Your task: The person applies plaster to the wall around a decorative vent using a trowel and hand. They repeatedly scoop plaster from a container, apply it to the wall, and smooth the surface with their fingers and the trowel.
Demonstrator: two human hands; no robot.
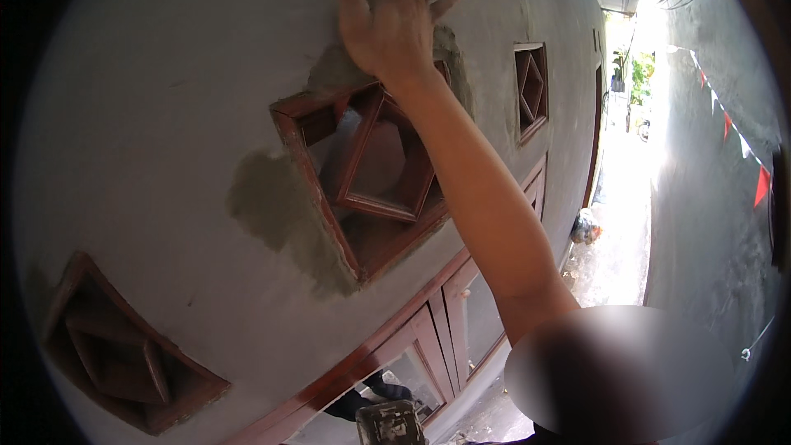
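My right hand [400,29] is raised at the top of the view, its back toward me and its fingers spread. It appears to lie against the grey plastered wall [189,91], just above a reddish-brown wooden vent frame [321,206] with a diamond insert. Some fingertips run out of view, and nothing shows in the hand. My forearm crosses in front of the frame's right side. Darker, damp-looking plaster [268,202] surrounds parts of the frame. At the bottom edge is a squarish, plaster-smeared object [391,424], cut off by the edge. My left hand is out of view.
Similar vent frames sit lower left [152,346] and farther right [531,91]. Below runs a reddish-brown window frame [437,321] with glass panes. A narrow, bright passage [614,222] lies between the walls, with bunting [727,128] along the right wall. A blurred oval covers the lower right.
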